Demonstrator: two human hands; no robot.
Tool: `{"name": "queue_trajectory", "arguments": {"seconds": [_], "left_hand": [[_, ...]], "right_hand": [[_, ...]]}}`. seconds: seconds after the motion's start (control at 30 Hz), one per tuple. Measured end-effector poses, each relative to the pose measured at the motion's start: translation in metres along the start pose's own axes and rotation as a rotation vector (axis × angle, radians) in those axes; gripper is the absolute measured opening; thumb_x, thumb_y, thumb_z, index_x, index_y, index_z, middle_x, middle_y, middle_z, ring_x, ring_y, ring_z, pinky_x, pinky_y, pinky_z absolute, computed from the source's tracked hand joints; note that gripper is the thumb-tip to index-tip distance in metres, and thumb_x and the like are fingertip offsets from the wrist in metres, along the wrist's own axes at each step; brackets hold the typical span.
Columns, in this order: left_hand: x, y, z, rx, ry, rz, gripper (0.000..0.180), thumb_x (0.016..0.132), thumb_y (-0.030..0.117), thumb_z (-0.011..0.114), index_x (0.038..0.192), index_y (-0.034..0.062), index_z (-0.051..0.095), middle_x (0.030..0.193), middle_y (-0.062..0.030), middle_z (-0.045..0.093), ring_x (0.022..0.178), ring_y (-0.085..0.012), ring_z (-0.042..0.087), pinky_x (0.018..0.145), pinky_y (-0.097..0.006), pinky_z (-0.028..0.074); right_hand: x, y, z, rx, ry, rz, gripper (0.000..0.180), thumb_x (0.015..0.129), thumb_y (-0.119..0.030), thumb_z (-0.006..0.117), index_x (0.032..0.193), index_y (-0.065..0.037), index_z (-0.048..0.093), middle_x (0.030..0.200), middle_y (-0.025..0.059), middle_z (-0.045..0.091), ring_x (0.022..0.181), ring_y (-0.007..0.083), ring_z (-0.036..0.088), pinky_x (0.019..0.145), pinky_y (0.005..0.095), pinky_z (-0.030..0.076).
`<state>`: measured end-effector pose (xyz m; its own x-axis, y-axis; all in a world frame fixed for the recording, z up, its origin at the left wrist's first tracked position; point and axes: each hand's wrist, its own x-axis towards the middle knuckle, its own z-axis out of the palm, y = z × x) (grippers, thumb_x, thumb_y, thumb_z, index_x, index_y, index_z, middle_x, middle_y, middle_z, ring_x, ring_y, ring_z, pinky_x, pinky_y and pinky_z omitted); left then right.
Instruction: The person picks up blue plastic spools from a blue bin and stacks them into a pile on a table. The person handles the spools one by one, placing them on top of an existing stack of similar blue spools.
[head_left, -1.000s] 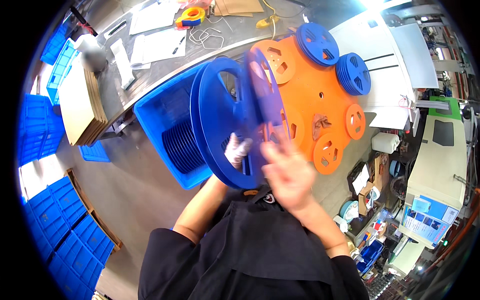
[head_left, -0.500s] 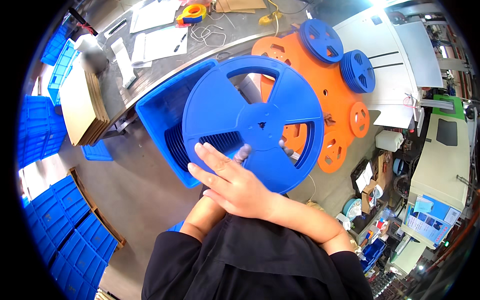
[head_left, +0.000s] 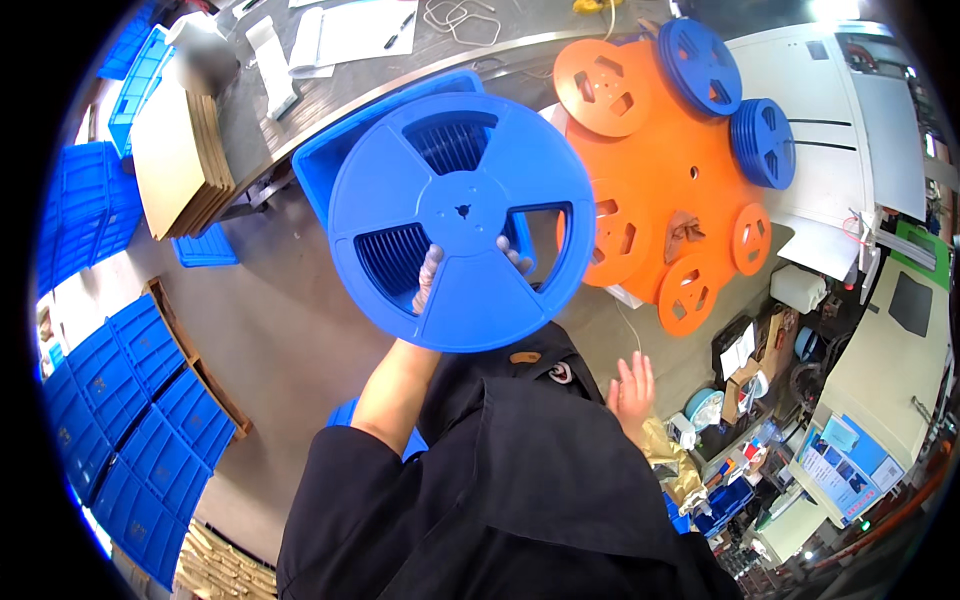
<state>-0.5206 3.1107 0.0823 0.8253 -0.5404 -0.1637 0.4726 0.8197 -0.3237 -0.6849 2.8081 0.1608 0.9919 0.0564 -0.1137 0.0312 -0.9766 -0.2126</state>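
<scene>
A large blue plastic reel flange (head_left: 475,300) lies face-up in front of me, with windows cut around its hub. My left hand (head_left: 428,280) holds it from underneath; gloved fingertips poke up through two windows, and the flange hides the palm. My bare right hand (head_left: 632,392) is away from the flange at the lower right, fingers stretched out and nothing in them. Just beyond the flange stands a blue bin (head_left: 312,165). Through the windows a row of similar blue discs (head_left: 395,262) shows inside it.
Right of the bin is an orange round table (head_left: 660,170) bearing orange and blue reels (head_left: 700,65). A grey workbench (head_left: 350,75) with papers runs along the back. Flat cardboard (head_left: 180,170) leans at its left end. Blue crates (head_left: 140,400) are stacked at left, a machine (head_left: 880,360) at right.
My right hand has come off the flange and swung out to the right. The flange, still on my left hand, has shifted left and turned. The whole view has moved somewhat.
</scene>
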Motion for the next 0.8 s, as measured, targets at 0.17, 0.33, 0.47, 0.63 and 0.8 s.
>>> {"name": "queue_trajectory", "arguments": {"seconds": [0.17, 0.33, 0.47, 0.63, 0.8], "left_hand": [[-0.015, 0.046, -0.009, 0.218, 0.328, 0.140, 0.072, 0.080, 0.046, 0.068, 0.130, -0.0018, 0.046, 0.121, -0.0145, 0.057, 0.119, -0.0320, 0.050, 0.107, -0.048, 0.036], [-0.022, 0.122, -0.126, 0.282, 0.741, 0.203, 0.053, 0.088, 0.031, 0.064, 0.131, 0.0055, 0.047, 0.116, -0.0136, 0.061, 0.111, -0.0266, 0.056, 0.097, -0.041, 0.046], [0.009, 0.148, -0.169, 0.469, 0.956, 0.312, 0.049, 0.086, 0.029, 0.067, 0.128, 0.0090, 0.049, 0.110, -0.0145, 0.063, 0.101, -0.0273, 0.060, 0.090, -0.039, 0.049], [0.055, 0.164, -0.166, 0.567, 1.062, 0.328, 0.055, 0.085, 0.030, 0.068, 0.133, 0.0142, 0.045, 0.120, -0.0101, 0.059, 0.103, -0.0264, 0.060, 0.086, -0.040, 0.051], [0.081, 0.175, -0.176, 0.643, 1.146, 0.279, 0.053, 0.087, 0.032, 0.065, 0.131, 0.0101, 0.047, 0.119, -0.0115, 0.059, 0.104, -0.0268, 0.059, 0.089, -0.039, 0.049]], "right_hand": [[-0.108, 0.034, 0.012, 0.266, -0.476, 0.480, 0.037, 0.085, -0.023, 0.056, 0.119, -0.008, 0.059, 0.139, 0.0146, 0.045, 0.129, 0.0341, 0.042, 0.101, 0.0464, 0.039], [-0.244, 0.113, 0.077, 0.090, -0.832, 0.593, 0.038, 0.082, -0.022, 0.061, 0.118, -0.011, 0.061, 0.124, 0.0148, 0.057, 0.116, 0.0335, 0.053, 0.093, 0.0403, 0.045], [-0.134, 0.055, 0.062, 0.632, -0.623, 1.202, 0.039, 0.087, -0.017, 0.061, 0.125, -0.009, 0.058, 0.123, 0.0140, 0.059, 0.114, 0.0290, 0.056, 0.094, 0.0344, 0.044], [-0.045, 0.014, 0.050, 0.715, -0.530, 0.843, 0.039, 0.089, -0.018, 0.061, 0.126, -0.007, 0.056, 0.135, 0.0132, 0.051, 0.122, 0.0245, 0.050, 0.095, 0.0339, 0.044], [-0.033, -0.002, 0.054, 0.874, -0.539, 0.943, 0.039, 0.089, -0.015, 0.060, 0.127, -0.007, 0.055, 0.138, 0.0133, 0.049, 0.123, 0.0236, 0.049, 0.096, 0.0342, 0.043]]}}
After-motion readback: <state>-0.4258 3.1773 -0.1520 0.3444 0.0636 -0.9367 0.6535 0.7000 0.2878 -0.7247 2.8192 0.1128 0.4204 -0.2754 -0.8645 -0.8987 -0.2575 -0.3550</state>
